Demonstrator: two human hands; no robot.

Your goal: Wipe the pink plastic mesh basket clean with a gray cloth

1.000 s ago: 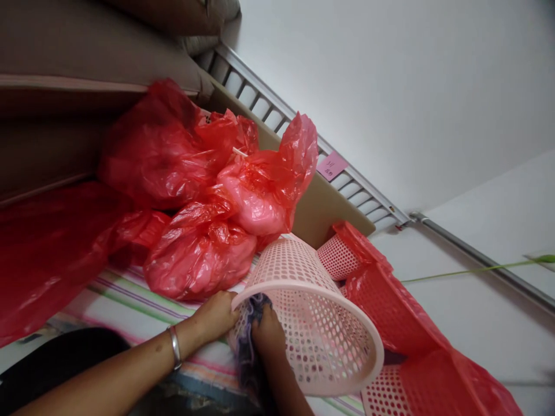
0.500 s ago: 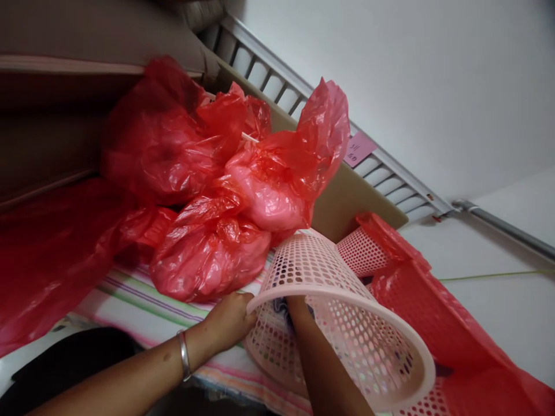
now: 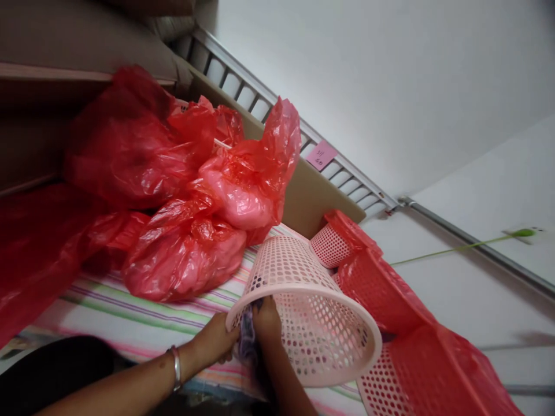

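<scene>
A pale pink perforated plastic basket (image 3: 295, 260) lies tipped on its side, its wide mouth facing me. My left hand (image 3: 217, 338), with a silver bangle at the wrist, is closed on the left part of its rim. At the mouth, just inside the rim, my right hand (image 3: 266, 320) grips a bunched grey-purple cloth (image 3: 248, 338). The cloth trails down beside my right forearm, and its lower end is dark and hard to make out. Part of the right fingers is hidden by the cloth and rim.
Several red plastic bags (image 3: 186, 254) sit on a striped cloth (image 3: 165, 315) to the left. More perforated baskets under red plastic (image 3: 411, 323) stand at right. Behind are a tan board (image 3: 303, 196), a metal rail (image 3: 243, 63) with a pink note (image 3: 321, 155), and a pipe (image 3: 468, 231).
My right hand has drawn back from deep inside the basket to its mouth, bringing the cloth along. The left hand stays on the rim. The view has shifted right.
</scene>
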